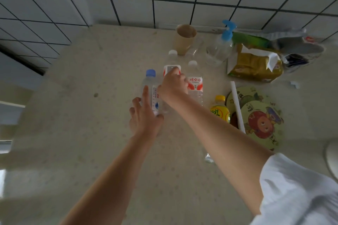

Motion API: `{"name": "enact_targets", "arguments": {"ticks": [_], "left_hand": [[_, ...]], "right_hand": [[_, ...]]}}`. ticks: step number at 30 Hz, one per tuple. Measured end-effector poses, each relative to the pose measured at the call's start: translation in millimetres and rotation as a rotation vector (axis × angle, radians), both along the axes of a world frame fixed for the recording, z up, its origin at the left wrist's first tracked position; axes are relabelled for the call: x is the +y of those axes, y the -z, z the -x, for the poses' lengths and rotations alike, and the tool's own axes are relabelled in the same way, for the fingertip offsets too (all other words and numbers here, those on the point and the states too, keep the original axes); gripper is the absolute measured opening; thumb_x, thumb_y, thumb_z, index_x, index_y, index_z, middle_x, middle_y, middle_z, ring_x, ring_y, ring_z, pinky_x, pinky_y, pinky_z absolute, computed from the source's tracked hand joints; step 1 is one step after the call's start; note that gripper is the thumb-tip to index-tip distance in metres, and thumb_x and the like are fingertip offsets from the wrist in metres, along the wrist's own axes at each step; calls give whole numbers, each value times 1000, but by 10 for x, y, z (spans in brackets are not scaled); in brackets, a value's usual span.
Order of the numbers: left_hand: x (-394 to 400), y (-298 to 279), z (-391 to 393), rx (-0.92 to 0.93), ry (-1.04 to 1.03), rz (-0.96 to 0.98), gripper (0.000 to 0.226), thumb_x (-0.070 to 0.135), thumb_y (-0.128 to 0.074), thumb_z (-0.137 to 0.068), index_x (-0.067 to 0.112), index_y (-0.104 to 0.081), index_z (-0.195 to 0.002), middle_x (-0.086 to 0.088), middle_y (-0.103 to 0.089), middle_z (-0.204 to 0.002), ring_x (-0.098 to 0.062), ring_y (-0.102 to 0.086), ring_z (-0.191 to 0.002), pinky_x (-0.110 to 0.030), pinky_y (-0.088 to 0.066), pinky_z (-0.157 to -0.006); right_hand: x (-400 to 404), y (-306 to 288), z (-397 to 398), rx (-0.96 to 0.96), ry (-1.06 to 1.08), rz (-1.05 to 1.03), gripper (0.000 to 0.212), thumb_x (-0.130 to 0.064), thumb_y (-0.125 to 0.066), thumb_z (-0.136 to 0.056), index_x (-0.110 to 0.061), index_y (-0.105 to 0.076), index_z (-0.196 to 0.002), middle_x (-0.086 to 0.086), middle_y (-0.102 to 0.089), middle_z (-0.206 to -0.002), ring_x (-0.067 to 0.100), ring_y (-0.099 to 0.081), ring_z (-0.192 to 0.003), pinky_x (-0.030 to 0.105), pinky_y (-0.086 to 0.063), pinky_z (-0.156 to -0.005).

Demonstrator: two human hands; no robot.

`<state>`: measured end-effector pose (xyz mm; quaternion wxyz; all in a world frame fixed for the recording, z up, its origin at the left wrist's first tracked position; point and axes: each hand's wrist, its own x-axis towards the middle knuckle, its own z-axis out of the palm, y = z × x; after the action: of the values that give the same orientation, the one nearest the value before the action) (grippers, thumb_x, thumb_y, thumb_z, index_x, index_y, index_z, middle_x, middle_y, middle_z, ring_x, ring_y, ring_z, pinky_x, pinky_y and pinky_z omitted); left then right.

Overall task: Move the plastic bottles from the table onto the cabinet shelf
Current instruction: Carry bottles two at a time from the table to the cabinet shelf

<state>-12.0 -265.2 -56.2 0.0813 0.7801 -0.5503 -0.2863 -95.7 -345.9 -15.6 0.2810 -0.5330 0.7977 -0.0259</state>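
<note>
Four plastic bottles upright mid-worktop (82, 133), none shelved yet: right hand (173, 86) with grip curled round the red-labelled bottle (171, 70), left hand (144, 115) splayed, fingers straight against the blue-capped bottle (151, 86), then red-labelled twin (194, 82), yellow-capped bottle (219, 109), seemingly empty beige cup (184, 38).

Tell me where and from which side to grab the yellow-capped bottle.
Grip the yellow-capped bottle round its body just below the cap, coming from above with the right hand. It stands upright; the round printed fans crowd its right side, while the table to its left and front looks open, so fingers probably fit best there.
</note>
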Motion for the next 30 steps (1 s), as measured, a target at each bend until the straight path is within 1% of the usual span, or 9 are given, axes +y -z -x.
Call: {"name": "enact_targets", "arguments": {"ticks": [6, 11, 16, 20, 23, 25, 27, 29, 30], "left_hand": [[-79, 44, -105, 70, -81, 11, 103, 28, -71, -73, 36, -5, -151, -8, -44, -124, -28, -52, -106, -37, -43, -71], [-126, 53, -162, 144, -99, -16, 104, 25, -77, -69, 30, -12, -150, -9, -49, -118, -29, -54, -105, -36, -45, -76], [-204, 8, -275, 343, -203, -54, 97, 15, -78, -69, 24, -23, -149, -3, -56, -121, -23, -58, -105, -29, -42, -77], [-160, -36, -345, 491, -341, -81, 91, 12, -81, -66, 24, -35, -143, 1, -62, -114, -19, -64, -97, -24, -50, -61], [-2, -46, -388, 548, -403, -92, 89, 8, -82, -62, 23, -39, -140, -2, -65, -109, -20, -68, -90, -30, -56, -62], [154, -73, -429, 564, -422, -100, 88, 6, -82, -62, 23, -41, -139, -2, -65, -107, -20, -68, -88, -36, -59, -69], [335, -123, -470, 579, -435, -99, 85, 4, -83, -63, 19, -44, -137, 0, -64, -101, -20, -67, -85, -36, -59, -69], [522, -166, -514, 630, -465, -109, 82, -1, -83, -63, 17, -47, -134, 4, -62, -93, -19, -66, -81, -36, -58, -69], [626, -188, -534, 660, -477, -122, 81, -3, -83, -62, 17, -48, -132, 5, -62, -93, -20, -67, -82, -39, -59, -71]], "right_hand": [[-84, 216, -97, 190, -54, -10, 83, -23, -60, -90, -1, -5, -149, 35, -36, -136, 45, -47, -120, 44, -50, -87], [-128, 293, -74, 236, -66, -3, 87, -23, -63, -88, -6, -3, -150, 35, -41, -130, 43, -53, -111, 42, -51, -81], [-113, 215, 4, 101, -31, -20, 93, -14, -71, -81, -6, -6, -148, 33, -38, -134, 43, -47, -121, 44, -45, -97], [-2, 122, 44, -59, 14, -56, 90, -9, -74, -78, 0, -13, -144, 27, -33, -141, 42, -37, -130, 45, -39, -105], [159, 103, 70, -173, 12, -106, 83, -4, -71, -78, 2, -19, -142, 24, -29, -143, 39, -34, -133, 42, -42, -106], [310, 57, 106, -246, 3, -138, 76, -6, -73, -76, 2, -30, -138, 20, -37, -139, 33, -44, -126, 37, -50, -97], [503, -32, 152, -298, -11, -178, 65, -9, -76, -74, 0, -45, -130, 12, -53, -123, 24, -57, -107, 27, -55, -77], [742, -118, 205, -359, 3, -210, 58, -14, -78, -72, -3, -52, -123, 6, -57, -107, 19, -57, -91, 20, -47, -57], [878, -134, 239, -402, 27, -220, 57, -16, -80, -70, -5, -54, -120, 5, -58, -104, 18, -57, -88, 19, -44, -53]]}}
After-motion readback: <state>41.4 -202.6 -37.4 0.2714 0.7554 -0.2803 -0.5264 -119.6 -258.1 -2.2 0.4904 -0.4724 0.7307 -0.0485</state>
